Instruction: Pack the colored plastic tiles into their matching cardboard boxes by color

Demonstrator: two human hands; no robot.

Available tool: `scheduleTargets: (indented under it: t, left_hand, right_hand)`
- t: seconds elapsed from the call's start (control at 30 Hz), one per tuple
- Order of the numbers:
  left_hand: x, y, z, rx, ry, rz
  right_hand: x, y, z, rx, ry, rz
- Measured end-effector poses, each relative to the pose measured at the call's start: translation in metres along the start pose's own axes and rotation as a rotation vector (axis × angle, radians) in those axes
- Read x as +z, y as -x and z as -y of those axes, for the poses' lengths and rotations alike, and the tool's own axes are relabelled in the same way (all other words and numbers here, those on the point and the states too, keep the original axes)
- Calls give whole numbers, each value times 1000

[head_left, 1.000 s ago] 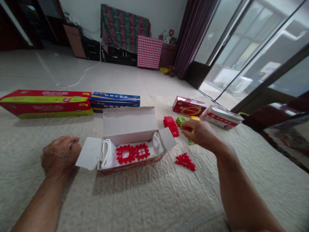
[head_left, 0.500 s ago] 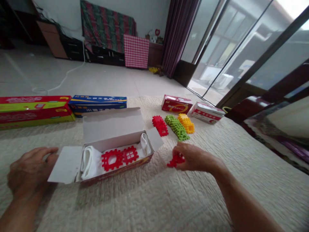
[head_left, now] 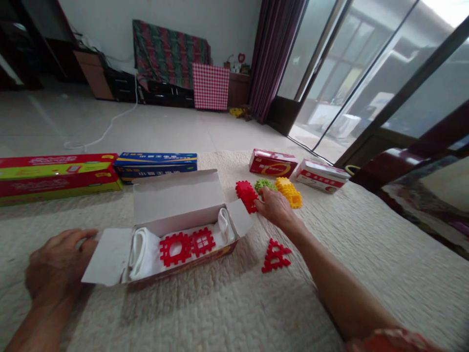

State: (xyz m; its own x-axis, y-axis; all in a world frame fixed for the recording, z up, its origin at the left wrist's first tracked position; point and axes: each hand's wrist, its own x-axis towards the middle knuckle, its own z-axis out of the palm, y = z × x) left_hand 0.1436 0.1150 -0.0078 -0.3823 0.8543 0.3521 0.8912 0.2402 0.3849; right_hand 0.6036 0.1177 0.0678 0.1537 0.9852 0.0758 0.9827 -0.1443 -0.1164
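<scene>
An open cardboard box (head_left: 179, 195) lies on the quilted blanket, with two red lattice pieces (head_left: 186, 246) and white cloth (head_left: 141, 247) inside. My left hand (head_left: 54, 269) rests knuckles-up on the blanket, fingers loosely curled, one fingertip against the box's left flap (head_left: 108, 256). My right hand (head_left: 274, 206) reaches past the box's right flap and lies over the row of green pieces (head_left: 264, 184), fingers bent around them, between the red stack (head_left: 246, 194) and the yellow stack (head_left: 289, 191). A red triangular piece (head_left: 275, 255) lies loose on the blanket beside my forearm.
Long red-and-green box (head_left: 54, 176) and blue box (head_left: 157, 164) lie along the blanket's far edge. Two small red-and-white boxes (head_left: 273, 164) (head_left: 321, 175) sit behind the stacks. Tiled floor, a white cable (head_left: 106, 129), low furniture and glass doors lie beyond.
My right hand let go of the red triangular piece on the blanket and moved forward onto the green row. My left hand stayed beside the box flap. The camera shifted slightly.
</scene>
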Motion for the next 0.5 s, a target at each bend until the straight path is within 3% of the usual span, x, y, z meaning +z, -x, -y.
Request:
scheduleTargets:
  t: [0.3,0.5]
  left_hand:
    - [0,2,-6,-26,1,-13]
    - [-4,8,-12,28,-37,10]
  right_hand:
    - [10,-6,-4,62,-89,55]
    - [16,-11,-13,39,-161,17]
